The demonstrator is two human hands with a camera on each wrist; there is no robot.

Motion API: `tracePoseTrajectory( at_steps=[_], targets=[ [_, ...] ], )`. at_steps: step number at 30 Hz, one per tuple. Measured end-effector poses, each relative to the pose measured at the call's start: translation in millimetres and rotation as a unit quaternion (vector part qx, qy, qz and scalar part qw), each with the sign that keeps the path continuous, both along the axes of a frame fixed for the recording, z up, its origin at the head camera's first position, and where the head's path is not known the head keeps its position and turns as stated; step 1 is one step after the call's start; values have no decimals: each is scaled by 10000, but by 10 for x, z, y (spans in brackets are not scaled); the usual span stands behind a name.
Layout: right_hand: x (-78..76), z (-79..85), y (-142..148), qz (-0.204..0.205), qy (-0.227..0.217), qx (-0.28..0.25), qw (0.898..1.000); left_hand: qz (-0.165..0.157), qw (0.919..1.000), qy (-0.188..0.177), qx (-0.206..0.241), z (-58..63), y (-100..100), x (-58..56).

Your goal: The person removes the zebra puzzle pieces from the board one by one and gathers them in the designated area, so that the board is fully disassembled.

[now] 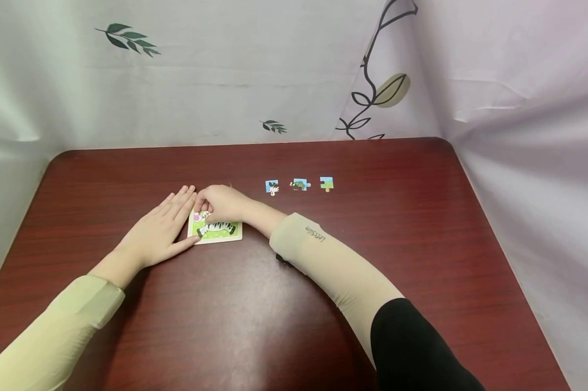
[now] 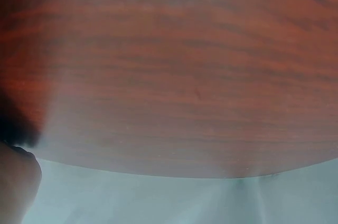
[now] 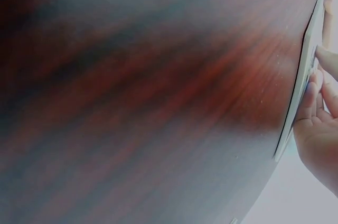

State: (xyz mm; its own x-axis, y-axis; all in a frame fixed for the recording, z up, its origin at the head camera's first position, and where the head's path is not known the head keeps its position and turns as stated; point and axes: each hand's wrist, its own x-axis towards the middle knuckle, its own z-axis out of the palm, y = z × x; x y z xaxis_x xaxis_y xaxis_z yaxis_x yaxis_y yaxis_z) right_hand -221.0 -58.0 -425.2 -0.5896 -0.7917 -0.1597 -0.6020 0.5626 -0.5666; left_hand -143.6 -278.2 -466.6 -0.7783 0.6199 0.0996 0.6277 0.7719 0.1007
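Note:
A small jigsaw board [image 1: 217,239] with a striped zebra body on green and a pale border lies left of the table's middle. My left hand [image 1: 152,233] lies flat beside it, fingers stretched forward along its left side, thumb touching the lower left corner. Over the board's upper part, my right hand [image 1: 223,203] has its fingers bent down and pinches a puzzle piece [image 1: 197,216] with pink and white on it at the upper left. The hand covers much of the picture. In the right wrist view, the board's edge [image 3: 301,86] appears side-on under the fingertips.
Three loose puzzle pieces lie in a row behind and right of the board: a blue one with white [image 1: 272,187], a blue and green one [image 1: 301,184], and a green one [image 1: 327,183]. The dark red table [image 1: 372,228] meets pale curtains [image 1: 215,81] at its back and sides.

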Motion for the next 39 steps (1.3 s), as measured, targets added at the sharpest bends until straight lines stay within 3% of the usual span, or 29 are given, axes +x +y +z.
tracePoseTrajectory(
  at_steps=[7,18,28,39],
  targets=[
    [9,-2,0,94,65,105,9999,-148,9997,84,153,14,-1,9],
    [46,-2,10,89,-17,-46,9999,-51,9999,6,119,-4,-5,16],
    [40,-8,24,-248,-410,-458,9978,-150,9995,50,289,-4,3,9],
    [32,10,26,-278,-380,-420,9980,-102,9997,53,224,11,-1,13]
  ],
)
